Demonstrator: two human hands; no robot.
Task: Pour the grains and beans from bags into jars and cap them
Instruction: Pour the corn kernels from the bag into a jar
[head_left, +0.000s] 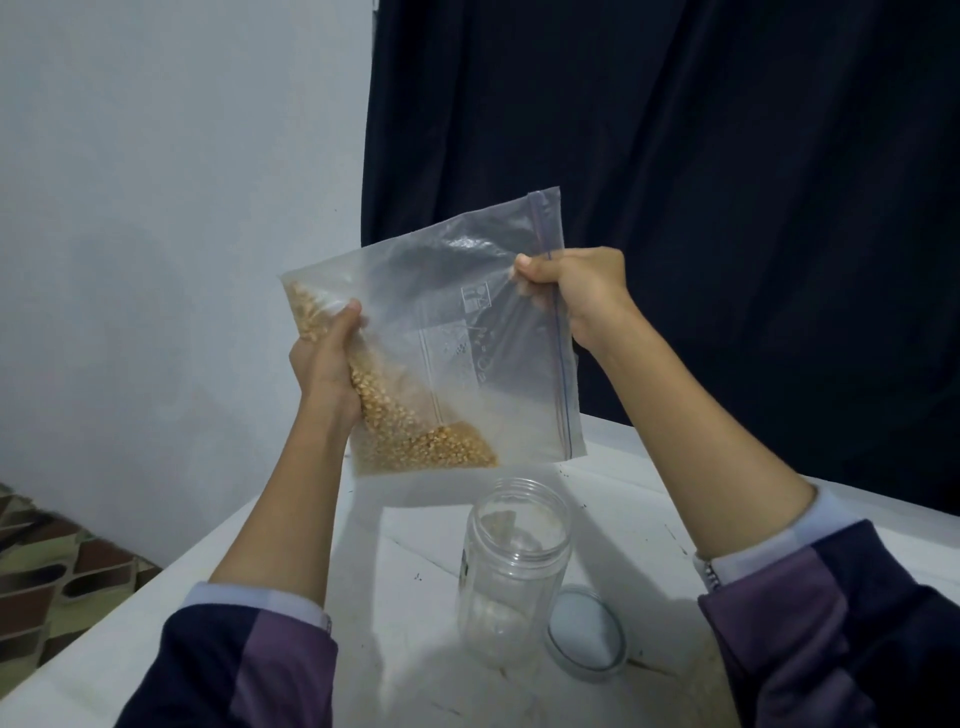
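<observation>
Head view: left hand (327, 358) gripping bag (441, 332) bottom, right hand (576, 291) pinching zip edge. Grains (415, 431) piled away from mouth. Risk: floppy mouth overshoots jar (514, 566), spill onto surface (405, 597).

table: white top (415, 675), scuffed, a few dark specks | wall: pale, bare (171, 208), behind and left of table | curtain: dark navy, pleated (701, 156), behind table's right | floor: brown-green patterned tiles (47, 561), left of table | light: dim
</observation>
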